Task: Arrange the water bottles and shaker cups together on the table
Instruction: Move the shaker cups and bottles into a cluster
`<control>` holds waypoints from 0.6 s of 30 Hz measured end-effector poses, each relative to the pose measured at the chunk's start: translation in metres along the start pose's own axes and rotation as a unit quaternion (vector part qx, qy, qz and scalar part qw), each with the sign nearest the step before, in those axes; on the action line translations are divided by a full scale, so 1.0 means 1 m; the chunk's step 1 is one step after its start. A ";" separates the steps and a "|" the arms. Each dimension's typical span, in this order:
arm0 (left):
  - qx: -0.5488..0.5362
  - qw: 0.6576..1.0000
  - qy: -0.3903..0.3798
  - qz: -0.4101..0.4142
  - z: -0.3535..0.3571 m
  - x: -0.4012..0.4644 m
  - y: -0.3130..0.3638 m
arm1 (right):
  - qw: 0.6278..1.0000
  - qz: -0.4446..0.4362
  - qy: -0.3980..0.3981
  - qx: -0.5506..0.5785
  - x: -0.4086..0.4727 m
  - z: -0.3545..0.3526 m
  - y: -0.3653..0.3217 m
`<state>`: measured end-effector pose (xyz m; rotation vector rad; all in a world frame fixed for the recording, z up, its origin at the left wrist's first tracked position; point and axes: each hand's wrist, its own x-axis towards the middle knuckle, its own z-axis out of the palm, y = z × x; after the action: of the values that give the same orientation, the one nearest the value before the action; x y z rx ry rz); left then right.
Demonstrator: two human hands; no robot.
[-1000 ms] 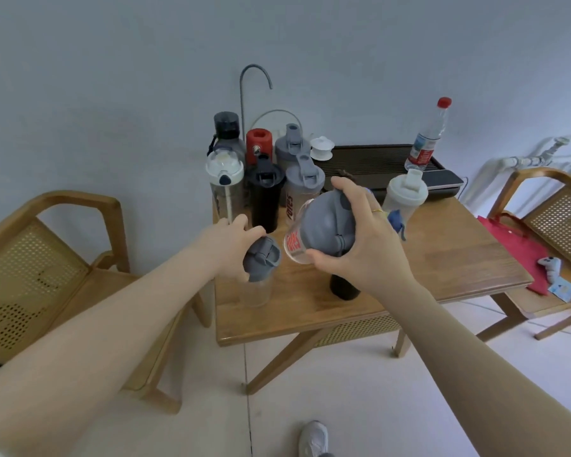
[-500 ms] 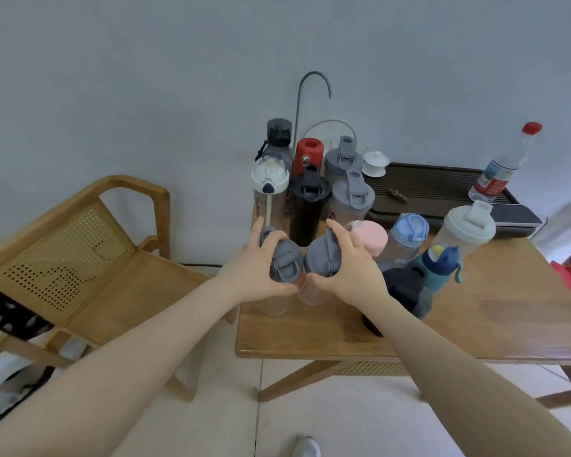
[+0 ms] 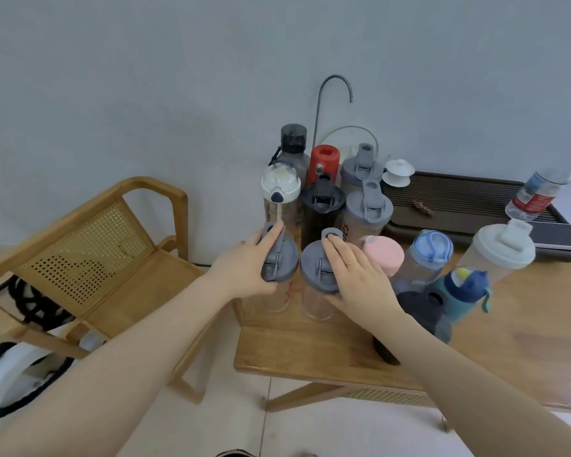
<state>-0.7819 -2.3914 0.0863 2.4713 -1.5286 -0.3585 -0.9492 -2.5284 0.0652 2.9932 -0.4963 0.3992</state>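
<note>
The left hand is closed around the grey lid of a clear shaker cup, with the thumb laid along the flip cap and the fingers wrapped behind; the right hand is laid over the grey lid of a second clear cup, its forefinger resting on the round spout cap and the other fingers curled down the far side. Both cups are held by the top, probably so that they can be slid upright without being tipped, and they stand on the table just beside one another, close to its front left corner.

They are set directly in front of a packed group: a white-capped bottle, a black cup and a grey-lidded cup, with a dark-capped bottle, a red bottle and another grey cup behind against the wall. The front row appears to be in the making, so the cluster is kept tight.

To the right, a pink-lidded cup, a blue-lidded bottle, a black bottle, a teal bottle and a large white shaker are gathered more loosely, and a plastic bottle with a red cap stands apart on a dark tray. These would seem to be left for later.
</note>
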 end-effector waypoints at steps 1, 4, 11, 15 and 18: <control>0.020 1.000 0.007 0.001 0.002 0.003 -0.002 | 1.000 0.001 0.017 -0.006 0.001 0.004 0.000; 0.042 0.999 0.030 -0.012 0.006 0.010 -0.008 | 0.999 0.015 0.041 -0.018 0.009 0.010 -0.004; -0.018 0.999 0.041 -0.015 0.002 0.039 -0.019 | 0.997 0.069 -0.022 0.038 0.042 0.020 0.003; -0.043 0.998 0.039 0.004 0.001 0.053 -0.024 | 0.993 0.094 -0.044 0.049 0.044 0.020 0.003; -0.053 0.997 0.052 0.013 0.005 0.058 -0.028 | 0.992 0.097 -0.051 0.056 0.047 0.021 0.004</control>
<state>-0.7348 -2.4318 0.0673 2.3471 -1.4609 -0.2939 -0.9030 -2.5490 0.0575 3.0958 -0.8046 0.2963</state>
